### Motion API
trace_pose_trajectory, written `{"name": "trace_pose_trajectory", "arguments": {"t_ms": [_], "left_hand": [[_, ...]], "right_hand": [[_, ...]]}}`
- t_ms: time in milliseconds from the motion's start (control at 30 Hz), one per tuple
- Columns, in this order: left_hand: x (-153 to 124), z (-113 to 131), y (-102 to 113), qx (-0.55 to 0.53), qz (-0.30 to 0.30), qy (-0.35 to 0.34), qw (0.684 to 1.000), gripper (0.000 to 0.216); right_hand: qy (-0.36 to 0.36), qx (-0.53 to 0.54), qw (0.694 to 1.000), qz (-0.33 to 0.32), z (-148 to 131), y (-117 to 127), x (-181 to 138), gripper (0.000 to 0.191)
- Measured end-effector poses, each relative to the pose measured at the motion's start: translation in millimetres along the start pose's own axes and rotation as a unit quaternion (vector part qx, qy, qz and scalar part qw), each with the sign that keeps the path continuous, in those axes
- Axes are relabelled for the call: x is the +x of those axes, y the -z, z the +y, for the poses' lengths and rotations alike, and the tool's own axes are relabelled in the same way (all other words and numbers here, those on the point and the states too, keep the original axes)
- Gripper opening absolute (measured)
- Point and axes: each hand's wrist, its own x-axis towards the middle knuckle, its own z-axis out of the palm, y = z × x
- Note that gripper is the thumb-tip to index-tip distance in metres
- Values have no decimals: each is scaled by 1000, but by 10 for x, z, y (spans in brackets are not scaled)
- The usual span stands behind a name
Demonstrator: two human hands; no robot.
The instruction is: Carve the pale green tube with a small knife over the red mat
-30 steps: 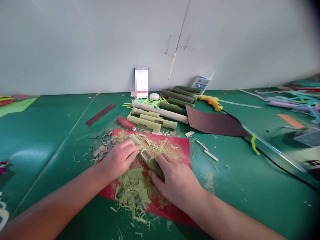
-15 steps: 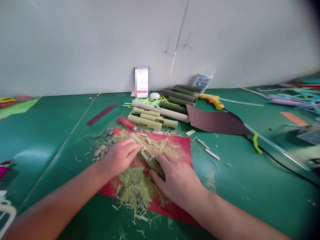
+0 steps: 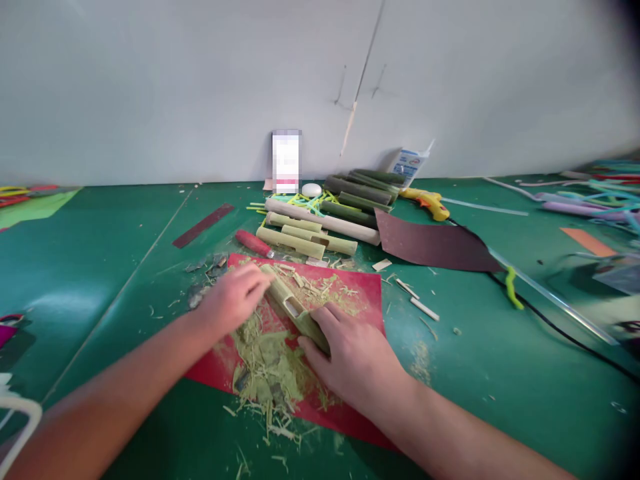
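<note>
A pale green bamboo tube (image 3: 283, 295) with a rectangular slot cut in its upper side lies slanted over a red sheet (image 3: 367, 287). My right hand (image 3: 350, 347) is wrapped round its near end, with the thumb on the left side. My left hand (image 3: 239, 293) is closed at the far end of the tube, its fingers bent together. What those fingers hold, if anything, is hidden. Bamboo shavings and dust (image 3: 273, 367) cover much of the sheet, below and beside the tube.
Behind the sheet lie a red-handled tool (image 3: 253, 243), cut bamboo pieces (image 3: 290, 243) and darker tubes (image 3: 357, 190). Brown sandpaper (image 3: 430, 243) and a yellow glue gun (image 3: 427, 202), with its black cord, are at the right. A phone (image 3: 286, 160) leans on the wall.
My left hand has slid away from me and left along the tube, from near the slot to the far end. My right hand keeps its grip. The view has shifted slightly.
</note>
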Motion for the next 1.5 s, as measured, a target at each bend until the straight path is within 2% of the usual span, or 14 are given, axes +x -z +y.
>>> {"name": "trace_pose_trajectory", "arguments": {"t_ms": [67,200,300,433,533,667,767,900,1000,1133,1233,1367,1500], "left_hand": [[1,11,0,5,16,6,1000,18],[-1,43,-21,-20,-18,-16,1000,19],[-6,44,-30,-2,18,-7,1000,19],[-9,42,-23,-12,-33,-7,999,20],[-1,33,-11,8,9,2,1000,18],[-4,37,-16,-6,-23,-12,1000,19],[-7,38,-24,8,13,-13,1000,19],[-6,30,-21,6,-13,-12,1000,20],[-6,28,-16,18,20,-6,1000,19],[-15,47,-20,2,-21,-27,999,20],[-17,46,-15,24,9,-22,999,19],[-19,43,-7,26,-25,-20,999,20],[-40,60,-12,45,4,-14,999,21]], "right_hand": [[3,-2,1000,2,2,-2,-3,14],[6,-1,1000,7,8,-6,-14,14],[5,0,1000,7,8,-2,-22,15],[4,3,1000,-2,4,4,-18,13],[0,3,1000,-2,3,-6,-7,16],[4,-2,1000,-2,3,-18,2,15],[4,-5,1000,3,1,-10,-1,16],[8,-8,1000,2,-4,5,-10,13],[4,-11,1000,2,-7,6,-11,14],[4,-9,1000,-1,-7,2,-13,14],[3,-11,1000,0,-10,3,-16,15],[13,-11,1000,2,-16,11,-21,13],[15,-7,1000,8,-14,10,-27,12]]}}
